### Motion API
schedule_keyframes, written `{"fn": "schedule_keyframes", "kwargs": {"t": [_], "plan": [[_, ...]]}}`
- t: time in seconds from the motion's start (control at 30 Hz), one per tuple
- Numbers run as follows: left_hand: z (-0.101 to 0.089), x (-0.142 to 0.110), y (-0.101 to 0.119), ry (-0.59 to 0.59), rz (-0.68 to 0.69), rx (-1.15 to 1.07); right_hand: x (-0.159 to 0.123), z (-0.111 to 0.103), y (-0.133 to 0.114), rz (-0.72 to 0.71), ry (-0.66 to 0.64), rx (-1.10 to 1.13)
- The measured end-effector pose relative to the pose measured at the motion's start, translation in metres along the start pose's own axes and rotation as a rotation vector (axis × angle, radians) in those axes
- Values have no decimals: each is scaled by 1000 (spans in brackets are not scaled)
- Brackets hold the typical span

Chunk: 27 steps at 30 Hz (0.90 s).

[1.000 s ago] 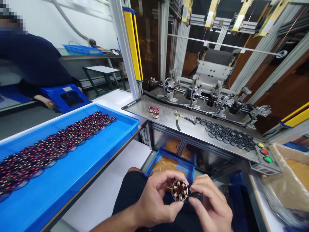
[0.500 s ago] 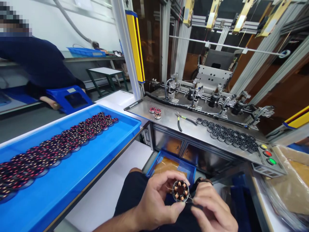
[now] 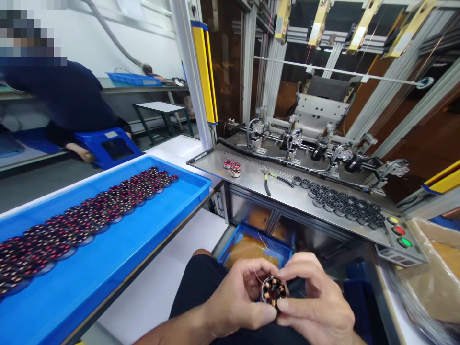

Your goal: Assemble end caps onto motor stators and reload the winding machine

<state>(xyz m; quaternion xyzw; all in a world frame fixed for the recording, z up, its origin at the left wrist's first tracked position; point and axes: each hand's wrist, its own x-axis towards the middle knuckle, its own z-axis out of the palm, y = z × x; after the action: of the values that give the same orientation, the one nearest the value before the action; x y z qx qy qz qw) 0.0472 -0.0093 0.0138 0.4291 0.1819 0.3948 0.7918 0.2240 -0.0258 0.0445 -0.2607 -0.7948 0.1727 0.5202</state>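
Observation:
A small ring-shaped motor stator (image 3: 268,290) with copper windings sits between my hands above my lap. My left hand (image 3: 239,297) grips it from the left, thumb below and fingers over the top. From the right, my right hand (image 3: 316,292) pinches its edge, thumb at the lower front and fingertips at the upper rim. A thin copper wire (image 3: 256,270) loops up from the stator beside my left fingers. The right part of the stator is hidden behind my right fingers.
On my left a blue tray (image 3: 143,239) holds rows of wound stators. Ahead, the metal bench carries pliers (image 3: 273,178), three wound stators (image 3: 233,166) and many dark unwound cores (image 3: 341,201) before a winding machine. A blue bin (image 3: 230,256) stands below. A seated person (image 3: 72,96) is at far left.
My right hand has moved up and left from the stator's lower right side onto its edge. The stator has shifted slightly right and down and turned, and a wire now loops above it.

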Motion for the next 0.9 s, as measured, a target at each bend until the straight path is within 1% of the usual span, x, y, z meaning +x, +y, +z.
{"fn": "schedule_keyframes", "kwargs": {"t": [0.07, 0.13, 0.2, 0.27, 0.33, 0.43, 0.53, 0.63, 0.73, 0.8, 0.9], "plan": [[0, 0, -1, 12, 11, -9, -3, 3, -4, 22, 94, -47], [0, 1, -3, 26, 60, -16, -7, 4, -8, -5, 178, -129], [2, 1, -5, 44, 150, 2, -11, 4, -9, -72, 218, -241], [4, 3, -8, 79, 257, 58, -15, 5, -10, -101, 237, -336], [7, 5, -11, 130, 370, 132, -19, 9, -9, -50, 296, -379], [9, 7, -14, 201, 523, 240, -28, 24, -8, 14, 420, -368], [11, 8, -14, 260, 606, 317, -36, 41, -7, 108, 509, -292], [14, 7, -16, 305, 625, 338, -38, 51, -7, 208, 557, -213], [16, 4, -21, 309, 586, 292, -36, 53, -6, 256, 579, -143], [14, 3, -23, 269, 520, 214, -35, 49, -4, 247, 542, -110], [7, 2, -21, 148, 358, 121, -36, 39, 1, 205, 450, -102]]}}
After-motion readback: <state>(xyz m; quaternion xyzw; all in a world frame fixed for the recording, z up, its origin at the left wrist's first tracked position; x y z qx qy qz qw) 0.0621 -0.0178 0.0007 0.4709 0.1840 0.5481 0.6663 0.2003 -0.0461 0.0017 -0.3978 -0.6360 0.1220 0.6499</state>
